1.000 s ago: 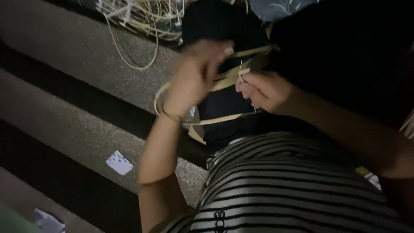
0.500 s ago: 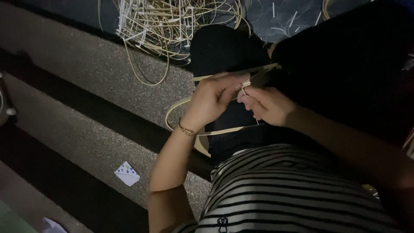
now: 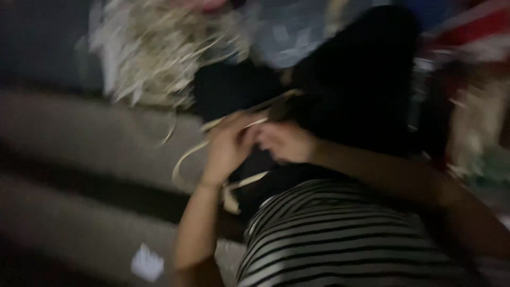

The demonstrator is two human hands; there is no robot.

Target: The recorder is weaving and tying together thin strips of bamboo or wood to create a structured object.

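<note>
Setting: dim, blurred view; grey stone steps (image 3: 79,133) run across the left, a white scrap (image 3: 147,262) lying on the lowest.
Item 1: pale strips (image 3: 183,159), looped over the person's dark lap (image 3: 350,95) and trailing toward the steps.
Item 2: loose heap of strips (image 3: 159,58), upper left, apart from the hands.
Left hand (image 3: 228,149): fingers curled around the strips at mid-frame; exact pinch lost to blur.
Right hand (image 3: 284,141): closed beside it, touching, seemingly gripping the same strips.
Striped shirt (image 3: 340,239): foreground.
Handling note: the work appears to want steady tension, both hands close, strips kept flat, the slack loop kept clear of the knees.
</note>
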